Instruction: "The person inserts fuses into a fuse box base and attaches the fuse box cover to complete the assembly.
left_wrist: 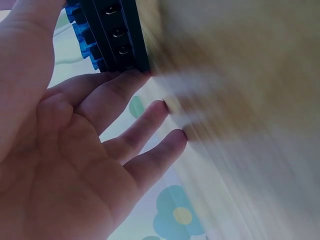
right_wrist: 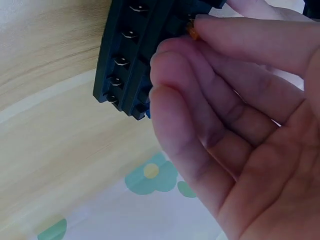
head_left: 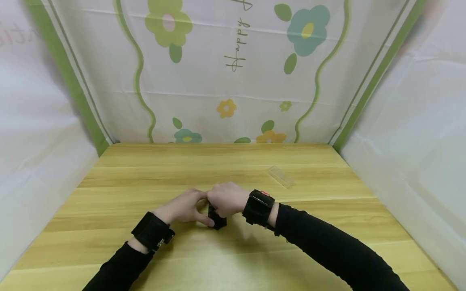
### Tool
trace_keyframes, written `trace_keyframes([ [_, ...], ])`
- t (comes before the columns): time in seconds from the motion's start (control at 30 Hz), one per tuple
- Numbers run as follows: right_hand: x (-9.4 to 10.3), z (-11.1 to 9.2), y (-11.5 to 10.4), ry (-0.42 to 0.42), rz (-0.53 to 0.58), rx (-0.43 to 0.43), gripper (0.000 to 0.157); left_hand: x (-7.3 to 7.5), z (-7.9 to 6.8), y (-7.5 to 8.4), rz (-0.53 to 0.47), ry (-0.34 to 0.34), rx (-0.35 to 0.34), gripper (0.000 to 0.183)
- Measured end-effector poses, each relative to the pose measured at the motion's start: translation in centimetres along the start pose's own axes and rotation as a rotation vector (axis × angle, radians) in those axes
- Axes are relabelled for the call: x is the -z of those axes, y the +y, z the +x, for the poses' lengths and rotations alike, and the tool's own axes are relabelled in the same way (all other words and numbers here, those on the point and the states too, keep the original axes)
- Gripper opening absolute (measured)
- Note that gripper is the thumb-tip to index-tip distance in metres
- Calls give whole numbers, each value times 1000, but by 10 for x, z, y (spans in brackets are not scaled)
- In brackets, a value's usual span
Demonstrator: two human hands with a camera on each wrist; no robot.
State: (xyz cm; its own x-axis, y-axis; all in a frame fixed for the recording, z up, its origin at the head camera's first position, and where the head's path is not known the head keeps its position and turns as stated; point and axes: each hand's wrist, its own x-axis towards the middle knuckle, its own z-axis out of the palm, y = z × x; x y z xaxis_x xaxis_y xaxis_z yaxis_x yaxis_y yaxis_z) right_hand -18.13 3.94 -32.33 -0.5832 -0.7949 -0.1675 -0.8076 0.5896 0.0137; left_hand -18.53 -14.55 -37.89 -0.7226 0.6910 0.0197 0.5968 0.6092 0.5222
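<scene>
A small black bit holder (head_left: 218, 221) stands on the table between the two hands. Along its side runs a row of round holes with metal hex ends inside. My left hand (head_left: 182, 207) grips the holder between thumb and fingers at its ends, while the other fingertips touch the tabletop. In the left wrist view, blue pieces (left_wrist: 86, 42) stick out along one edge of it. My right hand (head_left: 228, 199) is over the holder, its thumb and fingers pinching a small orange piece (right_wrist: 193, 32) at the holder's edge. The fingers hide most of that piece.
A clear plastic cover (head_left: 280, 177) lies on the wooden table (head_left: 145, 169), to the right of and beyond the hands. Floral white cloth (head_left: 233, 85) hangs at the back, and white cloth walls rise at both sides.
</scene>
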Motion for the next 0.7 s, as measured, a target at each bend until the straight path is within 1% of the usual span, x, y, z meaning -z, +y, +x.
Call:
trace_keyframes([
  [0.17,1,1,2,-26,40,-18,41,0,-1,0,-3,-6,3,71],
  [0.37,-2,4,6,-11,53,-15,43,0,-2,-1,-1,-20,31,77],
  [0.57,-1,5,6,-2,60,11,43,0,0,-1,-1,-12,11,68],
  [0.7,-1,5,5,0,66,19,41,0,1,-1,-28,6,-13,59],
])
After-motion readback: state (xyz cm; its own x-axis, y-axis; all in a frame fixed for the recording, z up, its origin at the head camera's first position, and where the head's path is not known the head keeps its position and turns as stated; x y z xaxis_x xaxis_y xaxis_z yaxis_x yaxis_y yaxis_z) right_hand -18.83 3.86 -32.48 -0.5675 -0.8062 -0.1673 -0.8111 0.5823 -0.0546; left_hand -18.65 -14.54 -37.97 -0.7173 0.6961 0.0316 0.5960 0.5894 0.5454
